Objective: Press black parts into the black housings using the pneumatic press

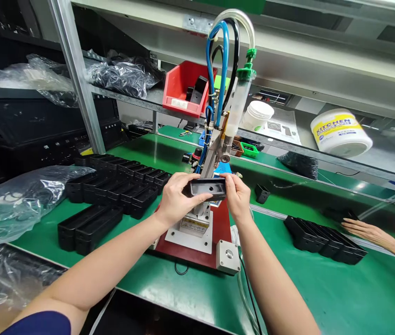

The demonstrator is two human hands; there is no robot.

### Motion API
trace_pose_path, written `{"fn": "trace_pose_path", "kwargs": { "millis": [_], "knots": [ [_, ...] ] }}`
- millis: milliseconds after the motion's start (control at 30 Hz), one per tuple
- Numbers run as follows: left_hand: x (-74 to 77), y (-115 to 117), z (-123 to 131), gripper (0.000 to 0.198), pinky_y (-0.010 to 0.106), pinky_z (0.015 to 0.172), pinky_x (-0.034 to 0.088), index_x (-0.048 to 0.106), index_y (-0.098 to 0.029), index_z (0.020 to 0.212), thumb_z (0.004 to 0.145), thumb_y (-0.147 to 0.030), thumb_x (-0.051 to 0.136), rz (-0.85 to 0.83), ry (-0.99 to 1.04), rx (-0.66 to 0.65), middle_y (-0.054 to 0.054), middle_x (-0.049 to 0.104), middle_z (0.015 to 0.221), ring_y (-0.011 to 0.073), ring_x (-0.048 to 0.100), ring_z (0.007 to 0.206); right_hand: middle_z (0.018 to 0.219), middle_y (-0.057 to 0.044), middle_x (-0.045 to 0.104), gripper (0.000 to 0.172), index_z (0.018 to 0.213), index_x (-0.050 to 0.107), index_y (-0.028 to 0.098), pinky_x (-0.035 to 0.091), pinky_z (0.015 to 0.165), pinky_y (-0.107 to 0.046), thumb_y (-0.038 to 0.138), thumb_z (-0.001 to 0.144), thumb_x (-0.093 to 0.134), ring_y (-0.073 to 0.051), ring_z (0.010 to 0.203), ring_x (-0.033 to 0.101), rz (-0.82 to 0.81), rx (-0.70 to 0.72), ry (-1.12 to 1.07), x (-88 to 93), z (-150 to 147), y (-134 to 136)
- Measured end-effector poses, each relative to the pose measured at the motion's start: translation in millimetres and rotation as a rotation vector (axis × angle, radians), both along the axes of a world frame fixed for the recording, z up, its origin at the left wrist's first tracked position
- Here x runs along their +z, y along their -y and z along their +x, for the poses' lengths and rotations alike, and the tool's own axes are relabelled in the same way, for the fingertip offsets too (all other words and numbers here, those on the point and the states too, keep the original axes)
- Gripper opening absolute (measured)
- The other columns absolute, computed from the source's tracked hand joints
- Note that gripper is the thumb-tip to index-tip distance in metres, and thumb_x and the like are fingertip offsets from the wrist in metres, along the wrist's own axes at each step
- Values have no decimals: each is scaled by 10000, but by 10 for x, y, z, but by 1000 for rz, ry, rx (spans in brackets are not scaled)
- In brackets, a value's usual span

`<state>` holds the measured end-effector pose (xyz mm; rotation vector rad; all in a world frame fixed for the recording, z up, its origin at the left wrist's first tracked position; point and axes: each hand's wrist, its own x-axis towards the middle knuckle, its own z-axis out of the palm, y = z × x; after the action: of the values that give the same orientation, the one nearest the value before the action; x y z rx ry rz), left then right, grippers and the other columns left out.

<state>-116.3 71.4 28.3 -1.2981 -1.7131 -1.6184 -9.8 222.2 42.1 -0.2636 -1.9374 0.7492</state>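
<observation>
Between my two hands is a black plastic housing (208, 188), a long open box shape with a small hole in its floor. My left hand (179, 196) grips its left end, thumb along the near side. At the right end my right hand (236, 194) pinches it with thumb and fingers. The housing is held in front of the column of a bench dispensing machine (214, 160), below its syringe (235, 109). Whether the housing touches the machine cannot be seen. A red base plate (183, 247) carries the machine, with a grey button box (228, 256) at its front right corner.
Rows of black housings (113, 184) stand on the green bench at left, beside clear plastic bags (26, 200). At right, another person's hand (368, 231) is near more black housings (324, 239). A shelf holds a red bin (183, 88) and a wipes tub (340, 132).
</observation>
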Motion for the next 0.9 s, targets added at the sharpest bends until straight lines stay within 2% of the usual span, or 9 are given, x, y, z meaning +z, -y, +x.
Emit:
{"fn": "trace_pose_path", "kwargs": {
  "millis": [167, 300, 433, 567, 700, 900],
  "knots": [
    [-50, -30, -53, 268, 316, 787, 506, 674, -181, 1040, 842, -360, 655, -29, 172, -77, 56, 673, 955, 184, 627, 882, 849, -30, 698, 420, 824, 718, 254, 419, 831, -377, 490, 936, 389, -230, 883, 586, 29, -22, 146, -7, -126, -28],
    [-104, -75, 3, 231, 306, 793, 490, 649, -163, 1053, 907, -296, 528, 26, 197, -119, 59, 638, 943, 171, 610, 875, 851, -28, 689, 375, 806, 720, 254, 432, 784, -345, 474, 902, 431, -227, 880, 594, -106, 67, 111, -28, -133, -19],
    [-180, -162, 60, 215, 319, 831, 491, 630, -166, 1031, 925, -256, 466, 127, 203, -147, 67, 648, 981, 179, 610, 921, 807, -18, 683, 339, 783, 727, 245, 442, 684, -297, 439, 878, 465, -198, 786, 598, -236, 145, 72, -33, -171, -30],
    [-251, -219, 98, 189, 348, 878, 481, 626, -177, 960, 926, -234, 450, 241, 173, -167, 64, 631, 987, 193, 604, 967, 779, -11, 677, 317, 794, 733, 242, 441, 658, -277, 384, 893, 468, -183, 774, 596, -242, 173, 51, -55, -194, -50],
    [-278, -239, 121, 177, 352, 861, 479, 617, -186, 918, 922, -231, 447, 241, 194, -138, 63, 620, 996, 197, 602, 952, 817, -9, 686, 313, 845, 734, 251, 452, 674, -277, 376, 898, 451, -179, 788, 603, -224, 180, 37, -127, -193, -67],
    [-284, -254, 96, 182, 328, 760, 470, 563, -192, 807, 916, -247, 428, 220, 163, -78, 51, 593, 914, 184, 584, 846, 881, -36, 704, 322, 845, 734, 226, 466, 667, -308, 372, 884, 450, -205, 808, 623, -197, 103, -84, -224, -224, -54]
  ]
}}
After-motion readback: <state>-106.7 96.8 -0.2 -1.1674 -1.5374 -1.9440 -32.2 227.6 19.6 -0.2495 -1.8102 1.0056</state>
